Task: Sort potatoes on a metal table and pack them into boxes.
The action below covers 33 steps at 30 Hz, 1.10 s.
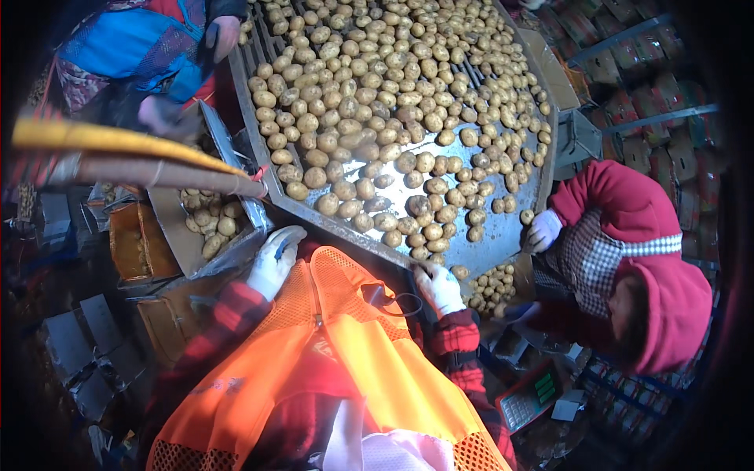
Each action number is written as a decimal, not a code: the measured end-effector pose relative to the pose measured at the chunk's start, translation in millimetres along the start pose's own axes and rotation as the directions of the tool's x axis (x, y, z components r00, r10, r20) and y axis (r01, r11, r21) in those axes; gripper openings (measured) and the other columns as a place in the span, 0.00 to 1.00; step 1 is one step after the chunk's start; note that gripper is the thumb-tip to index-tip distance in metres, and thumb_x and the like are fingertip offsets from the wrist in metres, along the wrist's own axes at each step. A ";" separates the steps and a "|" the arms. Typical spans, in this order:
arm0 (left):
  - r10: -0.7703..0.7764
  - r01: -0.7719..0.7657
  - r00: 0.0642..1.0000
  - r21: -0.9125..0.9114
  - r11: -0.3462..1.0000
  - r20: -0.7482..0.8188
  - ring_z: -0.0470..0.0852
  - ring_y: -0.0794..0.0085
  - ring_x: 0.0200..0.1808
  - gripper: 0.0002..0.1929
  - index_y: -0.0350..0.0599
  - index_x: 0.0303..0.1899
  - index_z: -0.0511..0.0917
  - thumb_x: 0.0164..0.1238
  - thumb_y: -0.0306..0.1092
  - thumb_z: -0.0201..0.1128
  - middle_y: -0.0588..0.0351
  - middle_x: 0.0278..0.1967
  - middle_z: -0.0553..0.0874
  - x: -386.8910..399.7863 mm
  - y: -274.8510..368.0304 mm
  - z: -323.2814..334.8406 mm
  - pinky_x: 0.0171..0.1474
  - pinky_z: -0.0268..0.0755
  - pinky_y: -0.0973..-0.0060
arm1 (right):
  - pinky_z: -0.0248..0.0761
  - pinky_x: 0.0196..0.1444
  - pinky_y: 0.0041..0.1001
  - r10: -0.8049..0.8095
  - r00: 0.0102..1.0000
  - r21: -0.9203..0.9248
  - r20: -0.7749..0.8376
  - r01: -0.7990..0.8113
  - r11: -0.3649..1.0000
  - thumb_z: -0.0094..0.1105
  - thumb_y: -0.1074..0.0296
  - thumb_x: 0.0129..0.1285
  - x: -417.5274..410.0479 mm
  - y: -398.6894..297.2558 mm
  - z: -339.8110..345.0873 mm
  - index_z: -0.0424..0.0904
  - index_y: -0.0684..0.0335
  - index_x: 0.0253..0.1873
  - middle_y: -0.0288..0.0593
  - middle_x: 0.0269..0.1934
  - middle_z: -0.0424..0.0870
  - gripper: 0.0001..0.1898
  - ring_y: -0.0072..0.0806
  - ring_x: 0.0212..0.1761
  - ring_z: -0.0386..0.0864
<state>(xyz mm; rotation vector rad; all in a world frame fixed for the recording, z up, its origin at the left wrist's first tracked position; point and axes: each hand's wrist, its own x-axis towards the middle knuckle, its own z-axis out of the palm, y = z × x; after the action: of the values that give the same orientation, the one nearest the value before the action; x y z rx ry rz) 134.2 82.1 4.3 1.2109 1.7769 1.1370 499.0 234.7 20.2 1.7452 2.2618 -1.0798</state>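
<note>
Many potatoes (353,112) cover the metal sorting table (495,235) in front of me. My right hand (439,288), in a white work glove, holds the near rim of that table, its fingers curled at the edge. My left hand (274,262), gloved in white with a dark patch, is held just below the table's left slanting edge, apparently with nothing in it. Close by its left stands an open cardboard box (168,229) with potatoes inside. Smaller potatoes (492,288) lie in a container just right of my right hand.
A co-worker in a red hood (671,318) works at the right; another in a blue vest (129,53) stands upper left. A yellow strap and a brown pole (159,173) cross the left side. A digital scale (530,394) sits lower right, and stacked cartons (648,106) fill the far right.
</note>
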 end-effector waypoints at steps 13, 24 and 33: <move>-0.319 0.321 0.947 -0.167 0.932 0.038 0.87 0.63 0.60 0.20 0.35 0.65 0.83 0.74 0.22 0.59 0.47 0.60 0.90 74.5 -21.8 29.5 0.68 0.77 0.67 | 0.76 0.44 0.43 -0.562 0.824 -0.771 0.068 0.402 0.495 0.55 0.67 0.74 223.6 -216.4 90.0 0.85 0.60 0.64 0.49 0.54 0.83 0.18 0.40 0.51 0.86; -0.627 0.596 0.748 -0.638 0.488 0.218 0.90 0.71 0.54 0.23 0.47 0.74 0.76 0.88 0.48 0.56 0.59 0.60 0.89 82.9 11.5 33.1 0.51 0.83 0.73 | 0.81 0.46 0.48 -0.521 0.848 -0.114 -0.095 0.510 0.852 0.67 0.57 0.68 200.7 -202.6 45.6 0.81 0.56 0.62 0.56 0.48 0.86 0.20 0.52 0.49 0.89; -0.448 0.540 0.765 -0.840 0.056 0.463 0.87 0.63 0.61 0.20 0.46 0.73 0.74 0.90 0.42 0.54 0.54 0.64 0.85 57.5 -11.1 32.2 0.56 0.83 0.69 | 0.79 0.57 0.48 -0.486 0.793 -0.012 -0.366 0.519 0.855 0.65 0.61 0.71 130.6 -149.3 -19.1 0.79 0.60 0.70 0.56 0.60 0.86 0.25 0.54 0.54 0.87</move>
<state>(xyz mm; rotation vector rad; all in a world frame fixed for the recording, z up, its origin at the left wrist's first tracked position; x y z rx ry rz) 140.5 143.3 -21.9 -0.1883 0.8463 1.3123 329.8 337.2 44.0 1.4946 3.0804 -1.0052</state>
